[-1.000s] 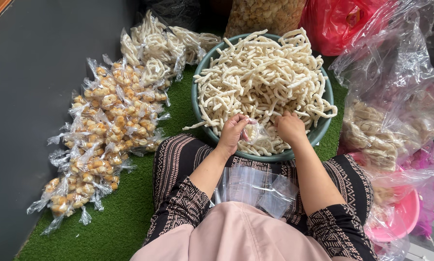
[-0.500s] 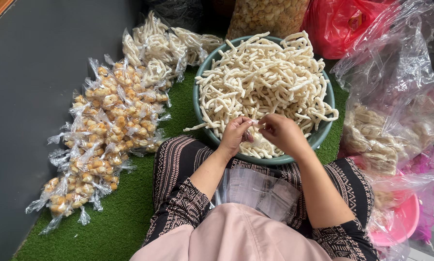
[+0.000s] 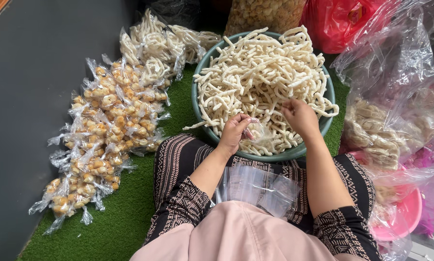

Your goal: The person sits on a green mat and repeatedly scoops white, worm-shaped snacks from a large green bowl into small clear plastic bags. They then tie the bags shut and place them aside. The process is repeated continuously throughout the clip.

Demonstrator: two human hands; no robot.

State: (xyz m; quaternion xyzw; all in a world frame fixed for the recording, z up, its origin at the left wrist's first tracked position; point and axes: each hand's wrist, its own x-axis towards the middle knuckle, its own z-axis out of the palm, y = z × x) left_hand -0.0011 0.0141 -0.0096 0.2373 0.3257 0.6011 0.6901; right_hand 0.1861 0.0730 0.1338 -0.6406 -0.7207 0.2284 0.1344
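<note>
Seated person, viewed from above, with both hands over a green basin (image 3: pixel 201 104) heaped with pale stick crackers (image 3: pixel 260 77). The basin stands on a green turf mat (image 3: pixel 130 212), touching the person's patterned lap.

Left hand (image 3: pixel 234 133): at the basin's near rim, fingers pinched on a small clear bag (image 3: pixel 259 131), which it holds over the crackers at the near edge of the heap.

Right hand (image 3: pixel 301 116): just beside the left, over the heap toward the basin's right side, fingers curled down into the crackers. Whether it grips any cannot be told.

A stack of empty clear bags (image 3: pixel 258 186) lies on the lap, between the forearms.

On the mat's left side, along a dark wall, lies a long pile of filled packets: golden snacks (image 3: pixel 98 145) nearer, stick crackers (image 3: pixel 154 48) toward the far corner. To the right of the basin sit large clear sacks (image 3: pixel 396 96) and a pink tub (image 3: pixel 405 217); a red bag (image 3: pixel 342 24) stands beyond the far rim
</note>
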